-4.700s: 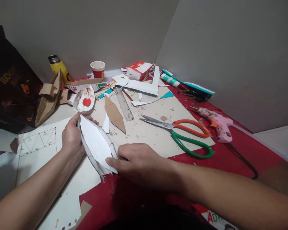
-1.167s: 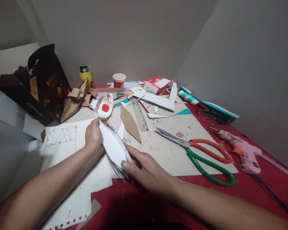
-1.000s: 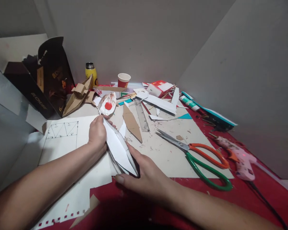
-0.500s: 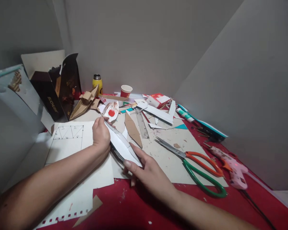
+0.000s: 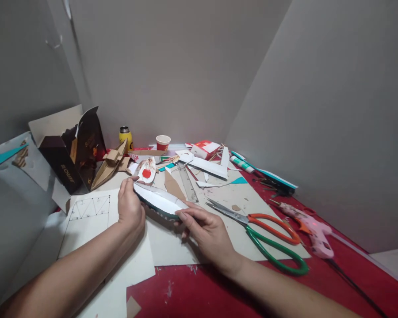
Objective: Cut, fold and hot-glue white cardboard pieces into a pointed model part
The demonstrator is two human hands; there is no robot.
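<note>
Between my two hands is a long, narrow paper boat hull [image 5: 162, 201], white inside with a dark rim along its lower side. My left hand [image 5: 131, 205] grips its far left end, with the fingers partly hidden behind it. At the near right end, my right hand [image 5: 204, 229] pinches the hull between thumb and fingers. Behind it on the board lie a brown cardboard hull-shaped piece [image 5: 173, 185] and a clear ruler [image 5: 187, 183]. Large scissors [image 5: 243, 218] with one orange and one green handle rest open to the right of my right hand.
A pink glue gun [image 5: 313, 229] lies at the right with its cord. At the back stand a black box [image 5: 71, 159], a cardboard boat [image 5: 111, 163], a yellow bottle [image 5: 126, 139] and a paper cup [image 5: 163, 142]. A sheet with drawn triangles [image 5: 89, 232] lies under my left arm.
The paper hull has turned to lie more level across the view, its right end raised, with both hands still on it. The camera view has tilted up and shifted a little right.
</note>
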